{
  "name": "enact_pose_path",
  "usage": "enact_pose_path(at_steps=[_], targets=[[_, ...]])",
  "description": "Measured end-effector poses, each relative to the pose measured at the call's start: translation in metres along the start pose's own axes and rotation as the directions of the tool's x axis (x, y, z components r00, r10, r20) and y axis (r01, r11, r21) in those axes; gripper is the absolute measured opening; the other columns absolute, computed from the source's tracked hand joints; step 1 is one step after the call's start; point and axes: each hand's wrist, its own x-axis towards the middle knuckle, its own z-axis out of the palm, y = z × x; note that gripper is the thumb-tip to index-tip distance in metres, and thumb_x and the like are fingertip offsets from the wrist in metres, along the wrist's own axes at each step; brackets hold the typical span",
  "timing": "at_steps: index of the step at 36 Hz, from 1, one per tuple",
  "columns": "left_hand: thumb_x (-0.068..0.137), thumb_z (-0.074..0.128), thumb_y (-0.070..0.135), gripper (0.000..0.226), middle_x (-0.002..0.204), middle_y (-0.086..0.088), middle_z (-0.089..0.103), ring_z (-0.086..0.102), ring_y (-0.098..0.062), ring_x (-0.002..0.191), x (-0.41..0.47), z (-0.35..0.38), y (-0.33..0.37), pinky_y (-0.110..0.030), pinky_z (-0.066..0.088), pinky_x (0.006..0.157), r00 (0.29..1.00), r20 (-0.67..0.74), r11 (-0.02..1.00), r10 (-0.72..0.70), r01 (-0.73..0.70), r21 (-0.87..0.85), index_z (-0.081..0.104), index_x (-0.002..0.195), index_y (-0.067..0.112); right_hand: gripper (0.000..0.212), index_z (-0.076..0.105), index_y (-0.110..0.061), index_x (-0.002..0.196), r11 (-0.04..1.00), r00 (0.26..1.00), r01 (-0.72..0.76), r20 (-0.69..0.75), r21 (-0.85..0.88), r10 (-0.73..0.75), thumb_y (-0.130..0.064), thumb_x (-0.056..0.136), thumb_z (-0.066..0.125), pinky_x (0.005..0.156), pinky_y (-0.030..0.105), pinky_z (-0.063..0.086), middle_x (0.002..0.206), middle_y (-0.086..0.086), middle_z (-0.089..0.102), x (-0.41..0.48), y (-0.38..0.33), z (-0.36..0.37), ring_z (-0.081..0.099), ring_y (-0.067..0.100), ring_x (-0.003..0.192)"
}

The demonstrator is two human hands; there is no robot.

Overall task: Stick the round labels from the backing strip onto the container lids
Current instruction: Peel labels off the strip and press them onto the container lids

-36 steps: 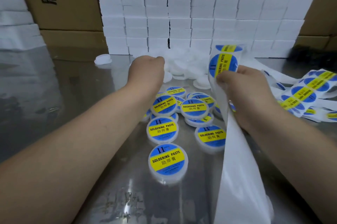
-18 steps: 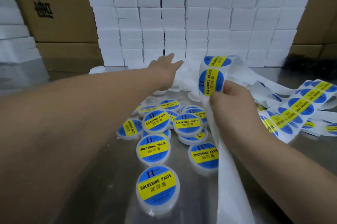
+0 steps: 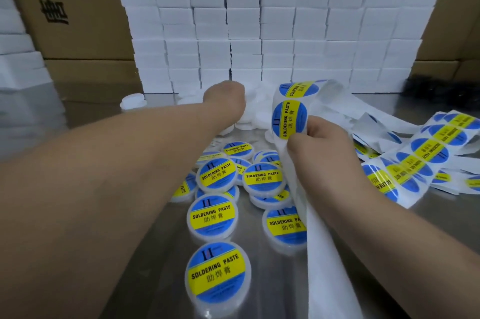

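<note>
My right hand (image 3: 322, 144) pinches the white backing strip (image 3: 327, 253), which hangs down toward me and loops over the hand. A blue-and-yellow round label (image 3: 289, 118) sits on the strip just above my thumb. My left hand (image 3: 226, 100) reaches far back into a pile of plain white lids (image 3: 259, 113); its fingers are hidden behind the back of the hand. Several labelled lids (image 3: 218, 274) lie between my forearms on the steel table (image 3: 85, 116).
More label strip (image 3: 415, 160) lies coiled at the right. A wall of stacked white boxes (image 3: 272, 33) closes the back, with cardboard cartons (image 3: 78, 7) behind it. One lone white lid (image 3: 132, 101) sits at the back left.
My left hand has stretched from above the labelled lids back to the plain lid pile, and its fingers, spread half a second ago, now dip out of sight. The right hand keeps the strip.
</note>
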Motion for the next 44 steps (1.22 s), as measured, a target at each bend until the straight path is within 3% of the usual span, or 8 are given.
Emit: enact_pose_path(at_steps=[5, 9, 12, 17, 26, 32, 40, 44], targets=[[0.082, 0.049, 0.018, 0.015, 0.103, -0.015, 0.053, 0.055, -0.033, 0.086, -0.015, -0.020, 0.002, -0.028, 0.031, 0.052, 0.955, -0.088, 0.813, -0.282, 0.189, -0.551, 0.053, 0.090, 0.005, 0.010, 0.047, -0.005, 0.070, 1.000, 1.000, -0.008, 0.013, -0.013, 0.009, -0.004, 0.078, 0.040, 0.045, 0.023, 0.027, 0.054, -0.004, 0.032, 0.001, 0.000, 0.003, 0.027, 0.008, 0.046], [0.083, 0.044, 0.012, 0.017, 0.070, 0.000, 0.036, 0.038, -0.020, 0.058, -0.039, -0.041, 0.007, -0.022, 0.030, 0.045, 0.872, -0.021, 0.386, -0.489, 0.195, -0.902, 0.038, 0.068, 0.017, 0.017, 0.044, -0.012, 0.064, 1.000, 1.000, -0.026, 0.012, -0.013, 0.026, -0.006, 0.080, 0.041, 0.044, 0.020, 0.026, 0.047, -0.008, 0.034, 0.000, 0.000, 0.002, 0.028, 0.007, 0.046], [0.088, 0.037, 0.008, 0.009, 0.073, 0.006, 0.034, 0.037, -0.014, 0.061, -0.066, -0.056, 0.013, -0.011, 0.027, 0.036, 0.865, 0.046, 0.115, -0.499, 0.119, -0.986, 0.036, 0.085, 0.017, 0.013, 0.049, -0.006, 0.071, 0.999, 0.999, -0.045, 0.017, -0.010, 0.045, -0.006, 0.081, 0.041, 0.049, 0.025, 0.025, 0.056, -0.004, 0.035, 0.002, -0.002, 0.003, 0.029, 0.012, 0.055], [0.091, 0.046, 0.021, 0.022, 0.093, 0.018, 0.051, 0.049, 0.009, 0.061, -0.123, -0.072, 0.023, -0.005, 0.036, 0.051, 0.966, -0.096, 0.377, -0.240, 0.002, -0.926, 0.046, 0.109, 0.034, 0.016, 0.052, 0.007, 0.084, 0.999, 0.999, -0.021, 0.032, 0.026, 0.021, -0.007, 0.082, 0.044, 0.048, 0.024, 0.025, 0.064, 0.004, 0.036, 0.002, 0.001, 0.002, 0.030, 0.014, 0.059], [0.092, 0.046, 0.020, 0.026, 0.105, 0.007, 0.045, 0.045, -0.003, 0.098, -0.157, -0.069, 0.026, -0.014, 0.028, 0.076, 0.974, -0.224, 0.676, -0.031, -0.145, -0.723, 0.062, 0.106, 0.035, 0.009, 0.063, -0.006, 0.088, 0.983, 0.990, 0.108, 0.072, 0.148, -0.120, -0.008, 0.084, 0.054, 0.055, 0.018, 0.039, 0.080, 0.016, 0.061, -0.001, -0.003, 0.004, 0.048, 0.009, 0.066], [0.089, 0.051, 0.017, 0.030, 0.105, 0.006, 0.040, 0.045, -0.018, 0.109, -0.159, -0.071, 0.017, -0.020, 0.033, 0.085, 0.955, -0.296, 0.763, 0.004, -0.194, -0.616, 0.064, 0.114, 0.027, 0.030, 0.064, -0.006, 0.095, 0.951, 0.958, 0.132, 0.211, 0.278, -0.194, -0.020, 0.068, 0.061, 0.087, 0.047, 0.049, 0.100, 0.020, 0.066, -0.006, -0.010, 0.004, 0.063, 0.032, 0.097], [0.084, 0.059, 0.029, 0.024, 0.102, 0.009, 0.041, 0.048, -0.014, 0.105, -0.162, -0.069, 0.014, -0.020, 0.034, 0.082, 0.959, -0.283, 0.761, 0.000, -0.184, -0.622, 0.067, 0.106, 0.027, 0.012, 0.046, 0.004, 0.074, 0.965, 0.957, 0.251, 0.132, 0.073, -0.259, -0.003, 0.080, 0.053, 0.053, 0.027, 0.028, 0.064, 0.004, 0.038, -0.003, 0.001, 0.004, 0.033, 0.011, 0.059], [0.079, 0.066, 0.037, 0.030, 0.102, 0.011, 0.041, 0.050, -0.015, 0.104, -0.164, -0.067, 0.015, -0.024, 0.036, 0.080, 0.951, -0.305, 0.779, 0.047, -0.226, -0.585, 0.067, 0.107, 0.026, 0.014, 0.054, 0.008, 0.087, 0.974, 0.965, 0.218, 0.134, 0.062, -0.224, -0.005, 0.081, 0.052, 0.057, 0.028, 0.036, 0.071, 0.016, 0.054, -0.001, 0.001, 0.000, 0.040, 0.019, 0.062]])
